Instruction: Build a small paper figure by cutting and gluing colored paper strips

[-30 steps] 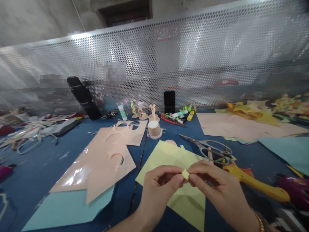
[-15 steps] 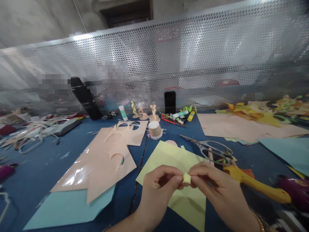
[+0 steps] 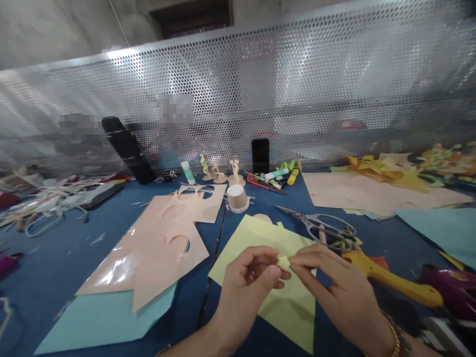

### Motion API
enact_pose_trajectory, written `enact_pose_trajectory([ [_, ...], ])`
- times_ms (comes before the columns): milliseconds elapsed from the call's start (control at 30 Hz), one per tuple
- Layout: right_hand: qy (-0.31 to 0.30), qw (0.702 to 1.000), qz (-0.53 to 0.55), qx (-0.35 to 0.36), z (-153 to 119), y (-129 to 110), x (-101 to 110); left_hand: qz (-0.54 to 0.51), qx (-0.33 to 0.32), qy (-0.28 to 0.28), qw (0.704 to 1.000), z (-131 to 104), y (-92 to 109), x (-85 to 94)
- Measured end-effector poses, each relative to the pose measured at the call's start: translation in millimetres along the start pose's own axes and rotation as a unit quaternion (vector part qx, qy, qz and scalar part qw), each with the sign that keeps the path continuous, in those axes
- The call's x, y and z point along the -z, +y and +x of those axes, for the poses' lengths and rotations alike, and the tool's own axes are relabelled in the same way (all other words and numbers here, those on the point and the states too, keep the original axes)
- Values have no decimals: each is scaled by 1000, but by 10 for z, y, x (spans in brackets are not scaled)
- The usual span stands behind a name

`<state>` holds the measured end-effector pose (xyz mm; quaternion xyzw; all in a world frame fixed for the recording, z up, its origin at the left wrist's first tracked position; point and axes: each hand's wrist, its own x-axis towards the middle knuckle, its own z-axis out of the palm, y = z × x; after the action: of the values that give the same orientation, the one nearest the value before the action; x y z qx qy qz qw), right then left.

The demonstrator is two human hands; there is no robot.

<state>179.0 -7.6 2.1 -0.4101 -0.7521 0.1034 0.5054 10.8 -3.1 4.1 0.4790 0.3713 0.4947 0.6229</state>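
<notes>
Two bare hands meet over a pale yellow sheet (image 3: 245, 240) with one tiny yellow paper piece (image 3: 283, 263) between them. The right hand (image 3: 334, 287) pinches the right edge of the piece with its thumb and first finger. The left hand (image 3: 245, 287) is curled around the other side, with its thumb in front and some fingertips poking out below. I cannot tell if the left hand squeezes the piece or just lets it rest there, because its thumb and fingers hide part of it. The full shape of the piece is hard to see. A gold bracelet (image 3: 393, 333) on the right wrist is partly cut off by the bottom edge. A purple thing (image 3: 448, 290) is cut off at the right side, so I cannot tell what it is. A round peach paper (image 3: 263, 217) is mostly tucked under the yellow sheet. The big scissors (image 3: 307, 220) lie just past the right hand, beside a yellow handle (image 3: 405, 285). Half a second ago, the piece looked like a little star facing us, with both hands holding its sides. Now it is tipped over, and more left fingertips show under it. The scissors and the sheet lie the same as before.
</notes>
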Motion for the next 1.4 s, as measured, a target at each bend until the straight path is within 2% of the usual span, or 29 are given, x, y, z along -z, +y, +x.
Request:
enact_pose_trajectory([
  [100,-19,999,3,-27,8,70,5,30,7,18,999,58,-21,34],
  [200,-39,991,57,-116,41,128,21,30,5,28,999,115,-24,71],
  [300,-90,971,131,-180,89,118,33,44,5,9,999,136,-32,81],
  [400,-143,963,141,-183,124,60,30,79,9,-6,997,125,-49,64],
  [533,-145,955,155,-205,169,59,33,140,1,-40,989,146,18,98],
  [633,-130,937,190,-263,242,138,80,252,-46,-33,966,243,201,252],
  [767,-102,911,224,-330,383,251,178,350,-78,-19,933,390,450,579],
  [867,-85,884,258,-381,473,325,215,426,-72,-74,899,371,480,711],
  [967,-83,856,297,-414,516,398,200,473,-68,-168,862,223,408,642],
  [1000,-82,850,308,-419,520,419,186,490,-68,-211,843,161,380,590],
  [1067,-79,844,322,-421,517,451,157,545,-69,-290,784,41,337,479],
  [1133,-79,847,323,-415,505,463,131,582,-65,-326,742,-58,316,394],
  [1233,-78,868,301,-388,486,457,107,593,-56,-335,730,-163,318,339],
  [1400,-76,914,223,-330,475,484,93,565,-62,-353,743,-273,378,334],
])
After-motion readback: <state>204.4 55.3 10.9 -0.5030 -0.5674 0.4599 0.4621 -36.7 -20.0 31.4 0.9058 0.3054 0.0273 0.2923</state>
